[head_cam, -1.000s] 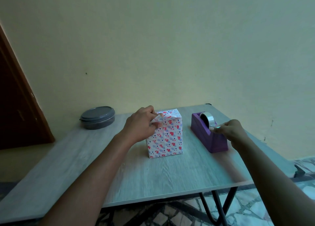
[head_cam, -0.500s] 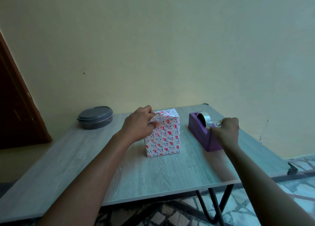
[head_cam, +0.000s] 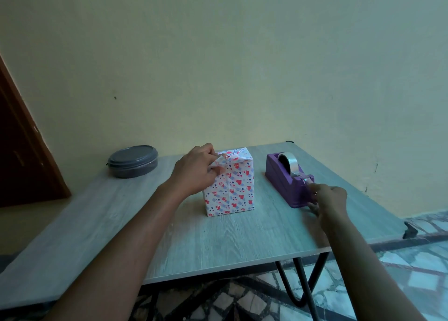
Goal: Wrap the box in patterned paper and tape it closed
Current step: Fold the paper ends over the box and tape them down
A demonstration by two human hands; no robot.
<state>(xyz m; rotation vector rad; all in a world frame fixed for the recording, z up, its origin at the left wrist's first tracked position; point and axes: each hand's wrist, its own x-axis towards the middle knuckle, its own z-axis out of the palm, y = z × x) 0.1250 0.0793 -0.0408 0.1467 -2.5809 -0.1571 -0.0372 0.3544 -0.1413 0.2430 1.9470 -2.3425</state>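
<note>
head view: upright box wrapped in white paper printed with red hearts and blue squares (head_cam: 230,190), standing near the middle of the pale wood-grain table (head_cam: 218,243), just left of the purple plastic tape dispenser with its clear roll (head_cam: 288,180). placed so, probably, to keep tape within one reach while the folds stay pinned.

left hand (head_cam: 195,171) at the box's upper left corner, wrist raised, forearm running in from the lower left; fingers (head_cam: 214,169) curled closed and pinching the gathered paper flap at the top edge, likely to stop the folded end from springing open before tape arrives.

right hand (head_cam: 327,198) low at the near end of the dispenser, arm stretched in from the lower right, knuckles up; fingertips drawn together at the cutter, apparently nipping the free end of the tape, though too small and blurred to be sure.

round dark grey lidded container (head_cam: 132,160) far left on the table, well apart from the work.

top folds not yet taped, by the look of it.
</note>
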